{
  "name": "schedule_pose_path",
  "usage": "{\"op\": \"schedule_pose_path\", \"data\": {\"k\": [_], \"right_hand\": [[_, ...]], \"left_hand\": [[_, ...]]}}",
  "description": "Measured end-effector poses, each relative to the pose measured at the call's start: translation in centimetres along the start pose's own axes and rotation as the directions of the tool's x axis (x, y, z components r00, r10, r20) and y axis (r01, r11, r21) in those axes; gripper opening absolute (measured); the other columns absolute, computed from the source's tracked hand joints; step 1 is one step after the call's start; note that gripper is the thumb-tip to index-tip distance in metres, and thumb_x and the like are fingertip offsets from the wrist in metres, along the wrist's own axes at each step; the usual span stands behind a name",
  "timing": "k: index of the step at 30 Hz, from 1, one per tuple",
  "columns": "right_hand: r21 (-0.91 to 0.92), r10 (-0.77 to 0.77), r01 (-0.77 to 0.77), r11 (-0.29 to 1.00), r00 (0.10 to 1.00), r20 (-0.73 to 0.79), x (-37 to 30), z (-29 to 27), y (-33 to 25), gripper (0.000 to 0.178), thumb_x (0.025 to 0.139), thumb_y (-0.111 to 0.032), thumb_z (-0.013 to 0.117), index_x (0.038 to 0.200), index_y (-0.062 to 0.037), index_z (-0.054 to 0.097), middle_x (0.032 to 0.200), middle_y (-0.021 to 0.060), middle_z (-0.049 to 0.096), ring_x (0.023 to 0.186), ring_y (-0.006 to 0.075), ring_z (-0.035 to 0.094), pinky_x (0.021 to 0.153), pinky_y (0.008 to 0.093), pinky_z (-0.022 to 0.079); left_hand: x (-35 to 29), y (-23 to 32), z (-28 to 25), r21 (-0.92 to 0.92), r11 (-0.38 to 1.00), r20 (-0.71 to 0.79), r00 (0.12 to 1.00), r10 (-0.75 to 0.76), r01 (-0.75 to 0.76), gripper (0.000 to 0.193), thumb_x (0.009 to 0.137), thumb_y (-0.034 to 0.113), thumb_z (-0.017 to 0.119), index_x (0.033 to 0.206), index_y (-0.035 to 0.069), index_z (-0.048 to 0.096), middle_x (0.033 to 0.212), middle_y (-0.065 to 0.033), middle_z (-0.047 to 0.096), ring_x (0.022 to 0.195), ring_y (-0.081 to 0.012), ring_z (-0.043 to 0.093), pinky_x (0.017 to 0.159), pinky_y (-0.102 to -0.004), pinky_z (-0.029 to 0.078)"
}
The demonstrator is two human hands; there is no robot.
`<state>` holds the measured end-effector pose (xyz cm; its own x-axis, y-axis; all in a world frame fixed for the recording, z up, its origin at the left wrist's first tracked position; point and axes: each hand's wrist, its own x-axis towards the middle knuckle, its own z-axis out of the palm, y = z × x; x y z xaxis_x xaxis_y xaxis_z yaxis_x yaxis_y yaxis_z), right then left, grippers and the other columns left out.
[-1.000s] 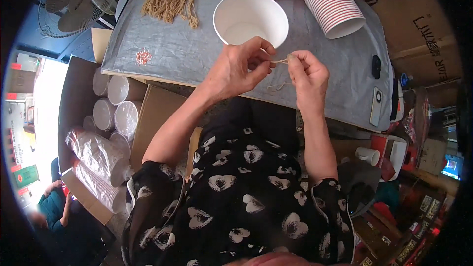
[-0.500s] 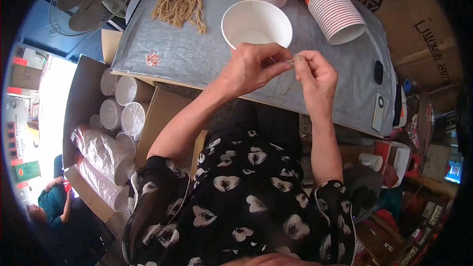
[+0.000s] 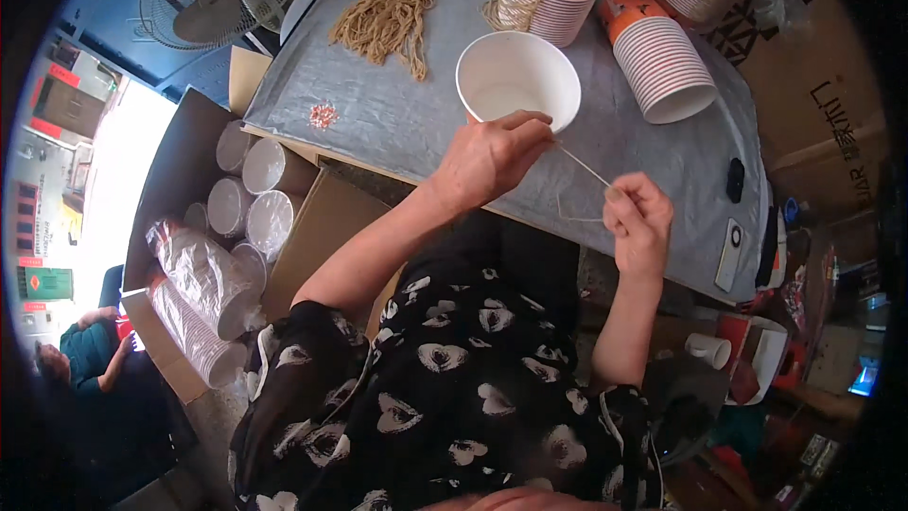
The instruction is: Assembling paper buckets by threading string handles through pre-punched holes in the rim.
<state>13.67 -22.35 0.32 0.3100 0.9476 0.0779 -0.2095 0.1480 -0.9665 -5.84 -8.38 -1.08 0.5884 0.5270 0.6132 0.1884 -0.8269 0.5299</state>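
A thin pale string point(image 3: 584, 165) is stretched taut between my two hands, slanting down to the right. My left hand point(image 3: 494, 159) is closed on its upper end, right at the near rim of a white paper tub point(image 3: 515, 76). The left fingers overlap that rim, so whether they also grip the tub is hidden. My right hand point(image 3: 641, 222) pinches the string between thumb and finger, lower and off to the right, over the table's front edge. A loose tail of string dangles left of the right hand.
A bundle of tan cords point(image 3: 392, 14) lies on the grey-covered table point(image 3: 397, 123). Beyond the tub stand stacked orange-and-white tubs point(image 3: 553, 0); another stack point(image 3: 662, 61) lies tilted. At left, a cardboard box point(image 3: 165, 170) holds wrapped tubs. A fan point(image 3: 213, 0) stands far left.
My hands were close together and have drawn apart, the right one moving down and right, pulling the string straight. The whole view has shifted slightly.
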Motion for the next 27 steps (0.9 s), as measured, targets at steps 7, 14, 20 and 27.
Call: {"op": "schedule_pose_path", "data": {"k": [7,14,20,27], "right_hand": [[0.177,-0.138,0.158,0.972,0.983,-0.121,-2.4,-3.2,0.2,0.006,0.092,-0.006,0.067,0.092,-0.0008,0.063,0.064,-0.0026,0.046,0.053,0.0054,0.034,0.05,0.0247,0.026],[0.232,-0.035,0.121,0.965,0.938,-0.345,-1.3,-5.5,0.3,0.017,0.099,-0.016,0.063,0.111,-0.0034,0.065,0.074,-0.0016,0.05,0.064,0.0071,0.041,0.058,0.0245,0.032],[0.358,-0.153,0.299,0.884,0.911,-0.383,-1.6,-8.1,1.1,0.03,0.1,-0.01,0.057,0.129,-0.0007,0.059,0.093,0.0042,0.055,0.081,0.0133,0.047,0.075,0.03,0.039],[0.761,-0.071,0.177,0.624,0.983,-0.171,-0.5,-4.9,2.5,0.03,0.099,-0.005,0.054,0.129,0.0012,0.054,0.098,0.0056,0.054,0.085,0.0157,0.047,0.079,0.031,0.039]], "left_hand": [[-1.2,0.7,0.2,0.188,0.974,0.036,0.99,-0.139,0.13,0.012,0.087,0.02,0.076,0.093,0.012,0.071,0.093,-0.0066,0.075,0.069,-0.0291,0.072,0.059,-0.0392,0.058],[0.0,-0.6,0.4,0.107,0.946,-0.06,0.952,-0.3,0.305,0.026,0.082,0.029,0.079,0.102,0.014,0.072,0.094,-0.006,0.073,0.075,-0.0282,0.072,0.062,-0.0389,0.057],[0.4,-1.8,1.0,0.124,0.947,-0.163,0.948,-0.274,0.296,0.022,0.085,0.015,0.076,0.106,0.011,0.071,0.093,-0.0089,0.073,0.069,-0.0259,0.072,0.061,-0.037,0.056],[-1.5,4.3,6.2,-0.698,0.395,0.488,0.8,-0.349,0.598,0.04,0.095,0.012,0.072,0.13,0.0,0.06,0.115,-0.0093,0.072,0.079,-0.0117,0.072,0.058,-0.0249,0.055]]}}
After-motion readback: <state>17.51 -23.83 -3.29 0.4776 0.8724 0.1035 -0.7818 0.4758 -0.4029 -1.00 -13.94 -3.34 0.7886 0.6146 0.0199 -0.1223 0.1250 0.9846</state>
